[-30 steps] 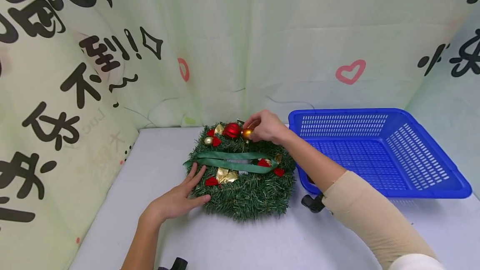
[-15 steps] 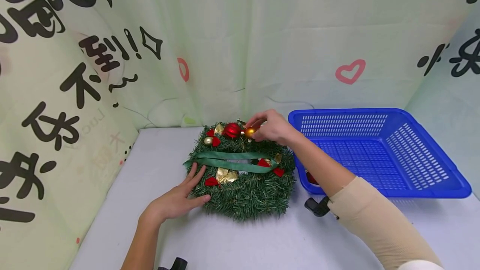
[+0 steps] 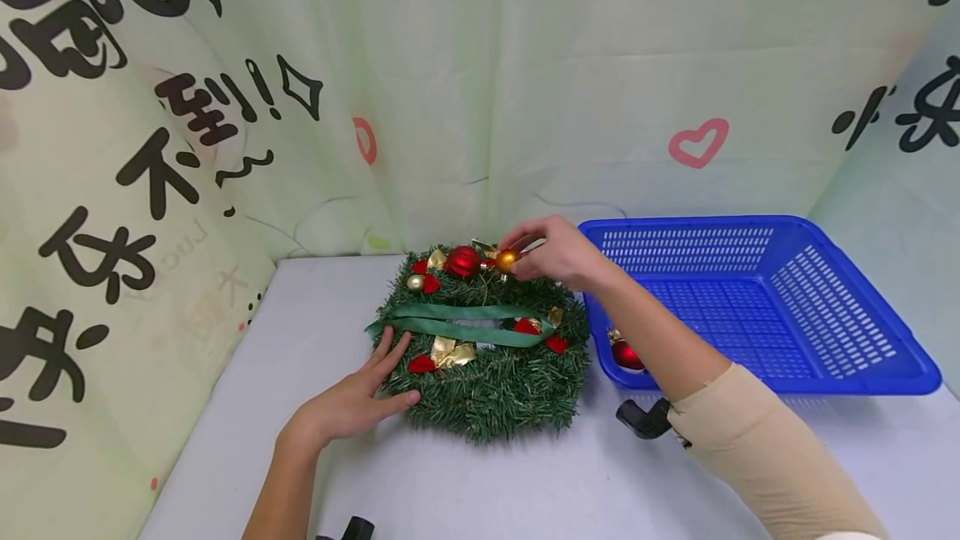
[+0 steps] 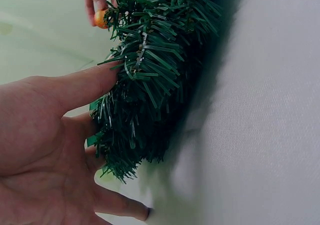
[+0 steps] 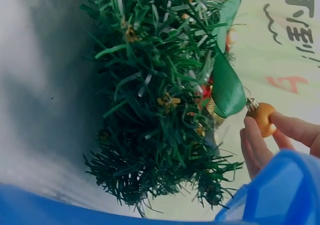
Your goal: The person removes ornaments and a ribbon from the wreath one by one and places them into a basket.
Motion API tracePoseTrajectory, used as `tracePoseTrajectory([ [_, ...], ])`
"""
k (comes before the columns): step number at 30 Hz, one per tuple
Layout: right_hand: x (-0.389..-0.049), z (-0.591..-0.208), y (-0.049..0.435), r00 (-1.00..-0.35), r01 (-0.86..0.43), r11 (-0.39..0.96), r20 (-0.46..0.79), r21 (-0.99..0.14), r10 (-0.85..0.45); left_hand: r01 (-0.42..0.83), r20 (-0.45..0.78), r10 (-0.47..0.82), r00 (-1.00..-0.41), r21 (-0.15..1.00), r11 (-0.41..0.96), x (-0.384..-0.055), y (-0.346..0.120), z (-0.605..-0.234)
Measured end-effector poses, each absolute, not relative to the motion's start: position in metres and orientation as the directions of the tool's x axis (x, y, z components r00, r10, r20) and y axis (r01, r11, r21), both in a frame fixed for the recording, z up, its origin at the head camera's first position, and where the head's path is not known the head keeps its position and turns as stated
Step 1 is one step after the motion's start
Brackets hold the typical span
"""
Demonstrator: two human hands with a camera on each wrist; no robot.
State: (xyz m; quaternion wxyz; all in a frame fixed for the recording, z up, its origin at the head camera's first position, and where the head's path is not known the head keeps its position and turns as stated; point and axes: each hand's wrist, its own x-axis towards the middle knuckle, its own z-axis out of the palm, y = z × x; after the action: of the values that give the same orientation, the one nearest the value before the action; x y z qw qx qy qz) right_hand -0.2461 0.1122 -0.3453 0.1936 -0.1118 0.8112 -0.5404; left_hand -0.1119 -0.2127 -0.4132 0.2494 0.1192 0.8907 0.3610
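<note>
A green Christmas wreath [image 3: 495,402] lies on the white table, with a green ribbon [image 3: 450,327] across it, gold bows [image 3: 453,352], red pieces and a red bauble [image 3: 462,261] at its far side. My left hand [image 3: 356,400] rests against the wreath's left edge with fingers spread, touching the needles; the left wrist view shows the thumb on them. Over the wreath's far right part, my right hand [image 3: 557,254] pinches a gold bauble [image 3: 506,261] between thumb and fingers. In the right wrist view this gold bauble [image 5: 263,120] shows its metal cap, close to the ribbon.
A blue plastic basket [image 3: 795,227] stands right of the wreath, partly behind the right forearm. Another red bauble [image 3: 627,355] lies in its near left corner. Behind the table hangs a pale green printed curtain [image 3: 600,90].
My right hand has moved slightly right with the gold bauble, away from the red one. The bauble in the basket has come into view past the forearm. The left hand stays put.
</note>
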Motion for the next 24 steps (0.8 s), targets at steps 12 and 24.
tracePoseTrajectory([
  [12,-0.237,-0.334,0.127,-0.908,-0.011,0.358,-0.141,-0.934,-0.396,0.032,-0.359,0.395,-0.846,0.705,0.709,-0.112,-0.211,-0.411],
  [24,-0.223,-0.328,0.142,-0.913,-0.052,0.386,-0.113,-0.921,-0.391,0.027,-0.362,0.384,-0.850,0.697,0.716,-0.113,-0.213,-0.415],
])
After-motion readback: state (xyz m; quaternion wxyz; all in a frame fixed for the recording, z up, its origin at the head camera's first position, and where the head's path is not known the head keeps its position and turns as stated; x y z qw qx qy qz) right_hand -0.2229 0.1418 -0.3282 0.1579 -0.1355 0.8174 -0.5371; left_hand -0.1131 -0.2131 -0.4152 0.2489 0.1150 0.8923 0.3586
